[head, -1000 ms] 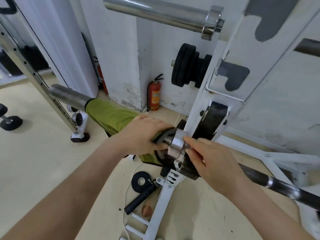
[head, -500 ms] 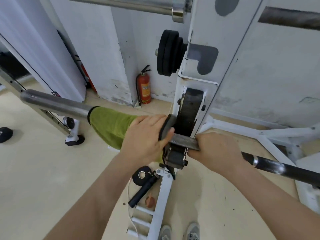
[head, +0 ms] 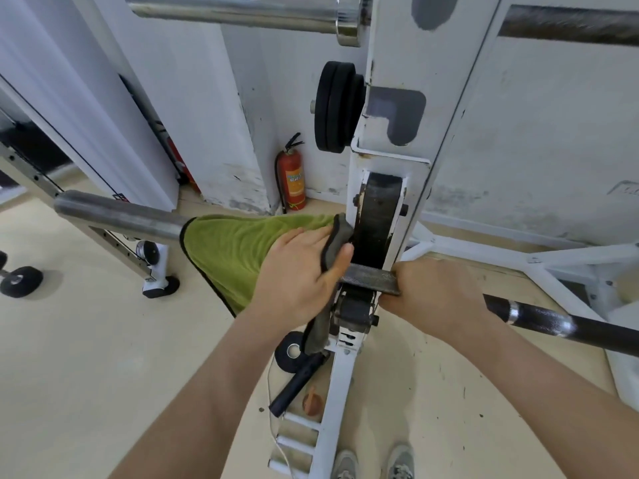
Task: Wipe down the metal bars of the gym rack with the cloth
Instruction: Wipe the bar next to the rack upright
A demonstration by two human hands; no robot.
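Noted red extinguisher (head: 294, 181) upright in far wall (head: 536, 150) corner. Right of it and higher, stacked black plates (head: 337, 107) on a peg. On beige floor (head: 86, 375), near centre: black tape roll (head: 288, 352), black handle (head: 297, 387) aslant just beside it, small brown disc (head: 312, 403) right of handle, thin white cord (head: 273, 426) trailing nearer. Grey shoes (head: 345, 463) at near edge. Black wheel (head: 20, 281) at left edge.

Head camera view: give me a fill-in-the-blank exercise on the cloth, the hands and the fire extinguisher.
1. The cloth draped over the bar is ____.
2. The hand lying on the cloth is the person's ____.
3. The body of the fire extinguisher is ____.
Missing words: green; left; red.
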